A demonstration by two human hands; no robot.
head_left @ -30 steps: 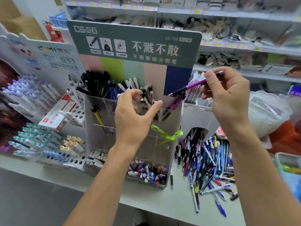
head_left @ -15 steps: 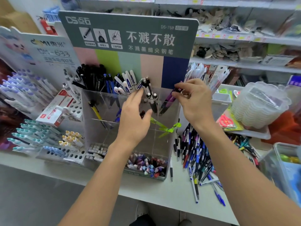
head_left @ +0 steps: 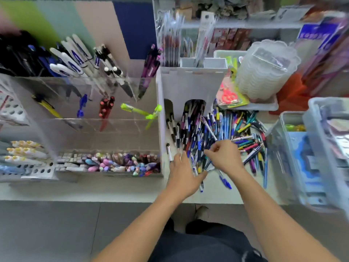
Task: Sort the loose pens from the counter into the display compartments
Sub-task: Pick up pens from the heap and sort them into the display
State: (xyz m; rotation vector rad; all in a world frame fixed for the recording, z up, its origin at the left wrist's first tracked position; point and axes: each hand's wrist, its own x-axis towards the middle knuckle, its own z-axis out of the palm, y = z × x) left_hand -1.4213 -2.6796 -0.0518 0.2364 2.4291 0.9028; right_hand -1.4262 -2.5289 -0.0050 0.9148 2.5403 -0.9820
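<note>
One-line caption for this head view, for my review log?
Both hands, left hand and right hand, reach into the loose pen pile beside the clear display compartments.

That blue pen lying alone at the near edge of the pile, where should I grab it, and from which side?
Pinch the blue pen mid-barrel, from above. It lies flat on the counter, angled, clear of the pile, so both long sides look free for fingertips. The right hand is nearest; which end is the tip is too blurred to tell.
</note>
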